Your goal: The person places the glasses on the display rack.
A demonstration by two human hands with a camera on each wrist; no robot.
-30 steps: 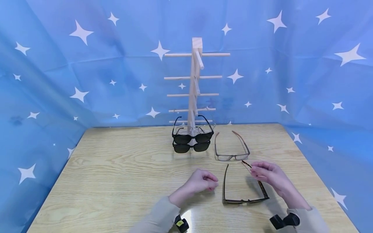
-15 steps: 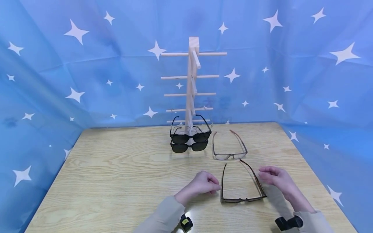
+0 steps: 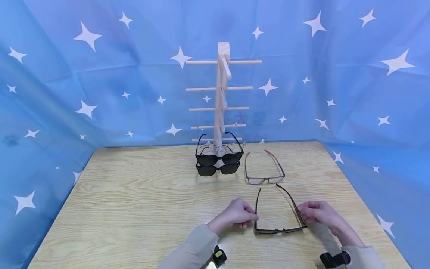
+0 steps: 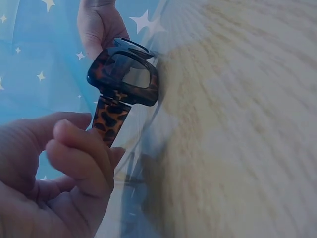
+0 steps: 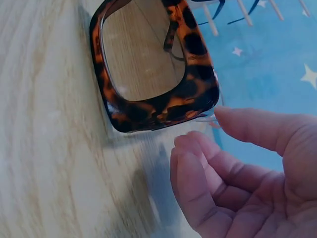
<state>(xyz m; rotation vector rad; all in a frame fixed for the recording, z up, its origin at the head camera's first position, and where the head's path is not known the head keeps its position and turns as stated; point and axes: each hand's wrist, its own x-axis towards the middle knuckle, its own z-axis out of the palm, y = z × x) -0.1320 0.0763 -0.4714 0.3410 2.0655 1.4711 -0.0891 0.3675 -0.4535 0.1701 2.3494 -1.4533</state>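
Observation:
Tortoiseshell eyeglasses (image 3: 279, 231) rest on the table, temples spread away from me. My left hand (image 3: 236, 213) has its thumb and fingers around the left temple; in the left wrist view that hand (image 4: 74, 163) pinches the patterned temple (image 4: 110, 119) near the hinge. On the other side, my right hand (image 3: 320, 215) reaches the right temple with its fingertips. The right wrist view has thumb and curled fingers of this hand (image 5: 247, 168) apart, right at the corner of the tortoiseshell frame (image 5: 198, 89). The far part of that temple is hidden there.
Behind lies a second pair of eyeglasses (image 3: 265, 181) with thin frames and brownish temple tips. A wooden display stand (image 3: 221, 80) with several pegs rises at the back, two dark sunglasses (image 3: 218, 160) and a thin wire-framed pair (image 3: 234, 148) low on it. A starry blue cloth (image 3: 134, 74) surrounds the wooden table (image 3: 141, 194).
My right hand has left the tip of the right temple and come down its outer side. My left hand has moved right onto the left temple. The tortoiseshell eyeglasses stay on the table.

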